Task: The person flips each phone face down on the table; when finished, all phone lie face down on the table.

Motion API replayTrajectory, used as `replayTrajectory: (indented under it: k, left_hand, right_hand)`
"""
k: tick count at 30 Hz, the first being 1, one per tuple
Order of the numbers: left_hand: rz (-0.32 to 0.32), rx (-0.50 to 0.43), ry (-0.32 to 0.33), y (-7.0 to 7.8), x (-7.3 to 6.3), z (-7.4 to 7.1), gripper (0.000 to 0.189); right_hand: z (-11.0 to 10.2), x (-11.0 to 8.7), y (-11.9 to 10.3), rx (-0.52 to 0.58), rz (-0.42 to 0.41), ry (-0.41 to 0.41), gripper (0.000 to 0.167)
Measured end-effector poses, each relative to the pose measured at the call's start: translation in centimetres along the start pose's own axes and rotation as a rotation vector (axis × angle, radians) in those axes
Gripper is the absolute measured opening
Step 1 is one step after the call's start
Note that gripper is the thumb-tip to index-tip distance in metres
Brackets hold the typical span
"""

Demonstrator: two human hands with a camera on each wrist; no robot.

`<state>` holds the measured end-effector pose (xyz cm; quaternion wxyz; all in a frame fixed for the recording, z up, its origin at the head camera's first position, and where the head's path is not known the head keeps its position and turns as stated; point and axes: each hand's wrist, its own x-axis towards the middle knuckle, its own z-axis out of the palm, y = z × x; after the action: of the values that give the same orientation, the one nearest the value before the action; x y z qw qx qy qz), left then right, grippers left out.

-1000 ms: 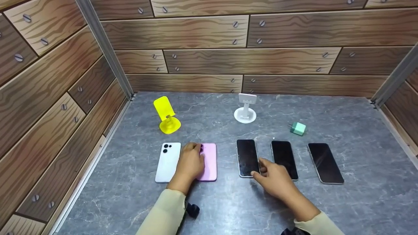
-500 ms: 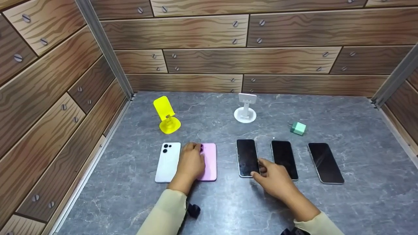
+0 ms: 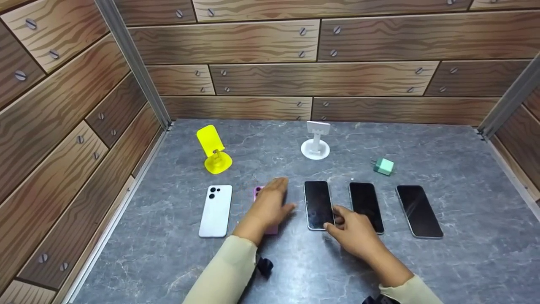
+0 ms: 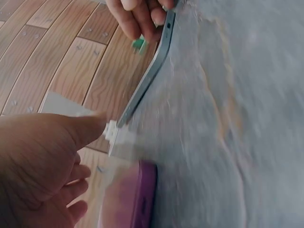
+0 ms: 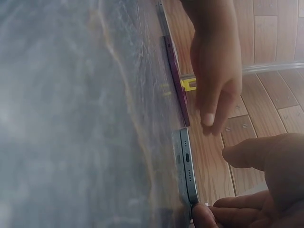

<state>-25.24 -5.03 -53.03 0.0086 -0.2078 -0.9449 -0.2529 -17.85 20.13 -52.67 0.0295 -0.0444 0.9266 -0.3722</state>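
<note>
In the head view, my left hand [image 3: 268, 207] hovers over a pink phone [image 3: 273, 229], its fingers fairly straight and the thumb spread to the right; it holds nothing. The hand hides most of that phone, whose camera corner shows. The right wrist view has the left hand [image 5: 217, 80] raised off the table. My right hand [image 3: 356, 232] rests by the lower right corner of a black-screened phone [image 3: 317, 202], fingertips touching its right edge, thumb raised above it. A white phone [image 3: 215, 213], back up, lies to the left.
Two more dark phones, a middle one [image 3: 365, 204] and a far-right one [image 3: 419, 211], lie to the right. Behind the row stand a yellow phone stand [image 3: 216, 152], a white phone stand [image 3: 316, 143] and a green charger plug [image 3: 384, 166]. Wood-patterned walls [image 3: 261, 78] enclose the grey table [image 3: 139, 253].
My left hand has lifted off the pink phone's left edge and shifted right across it, its thumb spreading. My right hand and the phones have stayed in place.
</note>
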Motion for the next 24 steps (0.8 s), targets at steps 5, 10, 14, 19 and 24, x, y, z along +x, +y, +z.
replayTrajectory:
  k: [5,10,14,19,24]
  left_hand:
    - [0.057,0.040,-0.131,1.2,0.1,0.4,0.095]
    - [0.078,0.067,-0.207,2.1,0.0,0.9,0.111]
    - [0.083,0.092,-0.235,2.4,-0.2,1.5,0.113]
    - [0.089,0.131,-0.220,2.5,-0.3,1.9,0.108]
    - [0.096,0.151,-0.217,2.4,0.0,2.0,0.107]
  right_hand:
    - [0.0,0.0,0.1,0.011,0.002,-0.003,0.062]
    - [0.0,0.0,0.1,0.019,-0.007,0.006,0.061]
    - [0.2,0.0,0.1,0.028,-0.009,0.011,0.059]
    - [0.3,0.0,0.1,0.049,-0.005,0.013,0.060]
    - [0.2,0.1,0.1,0.073,0.009,0.017,0.057]
